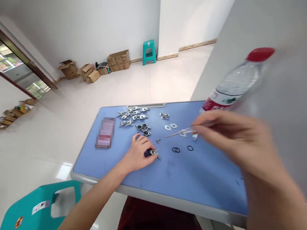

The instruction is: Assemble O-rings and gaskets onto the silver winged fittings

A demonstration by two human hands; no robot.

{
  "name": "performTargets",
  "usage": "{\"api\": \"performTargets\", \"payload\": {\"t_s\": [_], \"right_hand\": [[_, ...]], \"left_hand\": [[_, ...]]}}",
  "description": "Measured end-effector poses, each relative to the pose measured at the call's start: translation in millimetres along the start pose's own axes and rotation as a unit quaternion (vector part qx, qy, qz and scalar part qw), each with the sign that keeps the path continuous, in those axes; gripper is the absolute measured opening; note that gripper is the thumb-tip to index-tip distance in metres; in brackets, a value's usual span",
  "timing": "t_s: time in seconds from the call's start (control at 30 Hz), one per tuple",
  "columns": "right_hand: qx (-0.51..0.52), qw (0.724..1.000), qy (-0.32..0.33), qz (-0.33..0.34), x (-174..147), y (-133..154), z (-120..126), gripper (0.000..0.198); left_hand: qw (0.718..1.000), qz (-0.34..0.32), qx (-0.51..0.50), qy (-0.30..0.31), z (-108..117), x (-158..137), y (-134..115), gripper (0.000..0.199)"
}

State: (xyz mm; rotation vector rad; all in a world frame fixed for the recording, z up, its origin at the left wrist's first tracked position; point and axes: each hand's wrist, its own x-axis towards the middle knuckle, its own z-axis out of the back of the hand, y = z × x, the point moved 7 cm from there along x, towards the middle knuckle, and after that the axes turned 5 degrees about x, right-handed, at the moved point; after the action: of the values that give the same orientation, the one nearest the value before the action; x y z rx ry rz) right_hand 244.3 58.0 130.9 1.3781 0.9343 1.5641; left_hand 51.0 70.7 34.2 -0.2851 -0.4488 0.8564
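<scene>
The left hand [137, 154] rests on the blue table [196, 177], fingers curled down, thumb and fingertips pinched on a small metal part [154, 152] with a dark piece under it. Most of that part is hidden by the fingers, so its shape cannot be made out.

The right hand [230, 138] is raised above the table and heavily blurred. Its fingertips are closed on a thin metal tool [180, 132], which pokes out toward the left hand; whether it is tweezers or a pick is unclear. The forearm fills the lower right corner and is cut off by the frame edge.

Between the two grips, just past the held part, lie black rings [176, 150] and a single ring [190, 148] flat on the table. A tiny loose piece [158, 140] sits just beyond the left fingertips. Farther out are two flat gaskets [170, 126], a cluster of dark fittings [143, 129] and a heap of metal brackets [132, 115], too small to count.

Behind the right hand stands a water bottle [237, 82] with a red cap, smeared by motion and its base hidden by the fingers. To the outer side of the left hand lies a pixelated rectangular thing [105, 132], unreadable. A teal chair [42, 205] is cut off at the bottom left.
</scene>
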Motion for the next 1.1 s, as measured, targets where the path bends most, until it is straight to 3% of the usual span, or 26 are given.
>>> {"api": "performTargets", "payload": {"t_s": [0.13, 0.4, 1.1], "right_hand": [[-0.077, 0.988, 0.127, -0.043, 8, -10, -32, 0.02], [-0.146, 0.966, 0.211, -0.032, 4, -26, -58, 0.013], [-0.212, 0.946, 0.243, 0.039, 1, -28, -70, 0.018]], "left_hand": [[1.0, 0.004, 0.005, -0.001, 2, 0, -1, 0.008], [1.0, 0.006, 0.01, -0.004, 3, 0, -1, 0.008], [1.0, 0.002, -0.009, 0.0, 0, -1, 3, 0.014]]}}
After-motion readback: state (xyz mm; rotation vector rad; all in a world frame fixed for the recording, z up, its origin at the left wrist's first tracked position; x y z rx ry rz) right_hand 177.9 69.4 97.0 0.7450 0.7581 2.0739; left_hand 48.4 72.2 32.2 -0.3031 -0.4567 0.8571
